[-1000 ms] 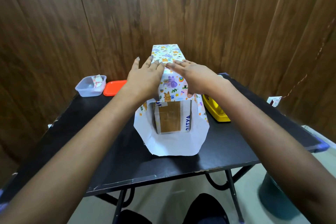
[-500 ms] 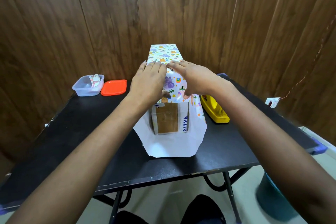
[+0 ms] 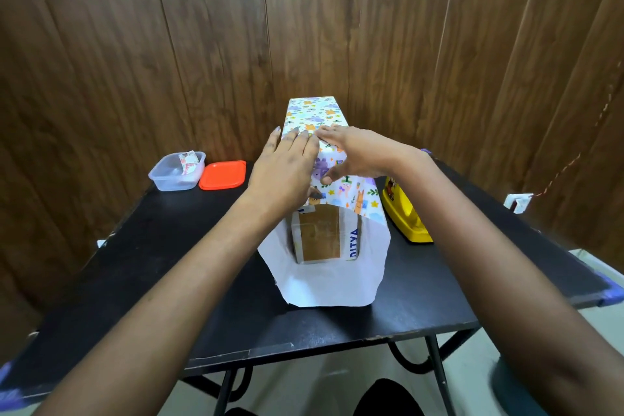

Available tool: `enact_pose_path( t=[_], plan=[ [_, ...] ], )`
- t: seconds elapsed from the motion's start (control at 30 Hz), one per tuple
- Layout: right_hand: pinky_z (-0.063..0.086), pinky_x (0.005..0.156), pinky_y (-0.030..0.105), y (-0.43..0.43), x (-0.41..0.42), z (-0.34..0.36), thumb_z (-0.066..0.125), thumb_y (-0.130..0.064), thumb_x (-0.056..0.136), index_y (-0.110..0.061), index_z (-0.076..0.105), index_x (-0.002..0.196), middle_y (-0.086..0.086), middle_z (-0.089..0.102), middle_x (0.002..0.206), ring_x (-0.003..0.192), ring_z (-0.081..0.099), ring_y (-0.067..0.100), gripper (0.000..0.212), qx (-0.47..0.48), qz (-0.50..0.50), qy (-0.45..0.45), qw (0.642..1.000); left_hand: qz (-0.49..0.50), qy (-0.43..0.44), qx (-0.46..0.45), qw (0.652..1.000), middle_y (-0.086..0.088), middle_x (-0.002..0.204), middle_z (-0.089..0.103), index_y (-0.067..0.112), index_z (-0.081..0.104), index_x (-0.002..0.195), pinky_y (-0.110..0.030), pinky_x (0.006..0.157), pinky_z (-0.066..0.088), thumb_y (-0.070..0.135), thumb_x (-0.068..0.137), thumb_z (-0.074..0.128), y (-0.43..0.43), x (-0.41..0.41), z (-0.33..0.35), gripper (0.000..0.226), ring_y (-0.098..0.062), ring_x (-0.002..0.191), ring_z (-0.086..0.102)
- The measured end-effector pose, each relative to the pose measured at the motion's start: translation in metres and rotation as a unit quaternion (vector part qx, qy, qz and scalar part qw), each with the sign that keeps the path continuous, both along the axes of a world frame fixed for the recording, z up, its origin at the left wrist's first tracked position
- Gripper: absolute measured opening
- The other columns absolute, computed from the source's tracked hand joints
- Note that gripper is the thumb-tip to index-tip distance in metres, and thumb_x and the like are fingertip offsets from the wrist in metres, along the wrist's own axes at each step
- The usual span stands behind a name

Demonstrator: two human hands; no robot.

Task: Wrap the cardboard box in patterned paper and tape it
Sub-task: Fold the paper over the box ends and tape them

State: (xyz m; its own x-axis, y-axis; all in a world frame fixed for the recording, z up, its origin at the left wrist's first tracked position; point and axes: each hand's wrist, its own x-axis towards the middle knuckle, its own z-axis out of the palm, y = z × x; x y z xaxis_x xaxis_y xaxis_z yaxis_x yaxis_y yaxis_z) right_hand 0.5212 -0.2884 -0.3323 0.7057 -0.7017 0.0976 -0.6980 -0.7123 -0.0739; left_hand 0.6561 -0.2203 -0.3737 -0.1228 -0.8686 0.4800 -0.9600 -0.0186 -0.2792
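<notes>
Left hand [image 3: 285, 169] has moved in beside right hand [image 3: 358, 154], both flat, fingers straight, pinning patterned paper [image 3: 315, 111] on cardboard box [image 3: 320, 236]; tape next, probably.

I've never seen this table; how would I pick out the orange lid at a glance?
Find the black table in front of the wood-panelled wall. At its far left edge, left of the paper-wrapped box, stands a clear plastic tub; the orange lid lies flat beside it, on the box's side. It alone is flat, opaque and bright orange.
</notes>
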Motion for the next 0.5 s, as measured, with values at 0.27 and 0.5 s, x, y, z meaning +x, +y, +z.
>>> enact_pose_path(
  t=[0.27, 0.5],
  plan=[
    [0.016, 0.113, 0.025, 0.006, -0.016, -0.006, 0.071, -0.018, 0.082, -0.025, 0.010, 0.151, -0.008, 0.013, 0.158, 0.146, 0.008, 0.011, 0.092, -0.024, 0.010, -0.008, 1.000, 0.008, -0.034, 0.000, 0.999, -0.015, 0.153, 0.019, 0.003, 0.012, 0.146, -0.039, 0.117, 0.000, 0.054, 0.087, 0.052, -0.001, -0.004, -0.003, 0.088, -0.028, 0.144, 0.011],
    [0.023, 0.110, 0.025, 0.010, -0.015, -0.003, 0.072, -0.016, 0.081, -0.027, 0.014, 0.151, -0.007, 0.018, 0.157, 0.144, 0.017, 0.013, 0.091, -0.026, 0.005, -0.018, 0.999, -0.013, 0.019, -0.041, 0.999, -0.010, 0.131, 0.044, 0.005, 0.034, 0.134, -0.037, 0.115, 0.012, 0.047, 0.079, 0.066, -0.006, -0.008, -0.007, 0.077, -0.024, 0.127, 0.037]
  ],
)
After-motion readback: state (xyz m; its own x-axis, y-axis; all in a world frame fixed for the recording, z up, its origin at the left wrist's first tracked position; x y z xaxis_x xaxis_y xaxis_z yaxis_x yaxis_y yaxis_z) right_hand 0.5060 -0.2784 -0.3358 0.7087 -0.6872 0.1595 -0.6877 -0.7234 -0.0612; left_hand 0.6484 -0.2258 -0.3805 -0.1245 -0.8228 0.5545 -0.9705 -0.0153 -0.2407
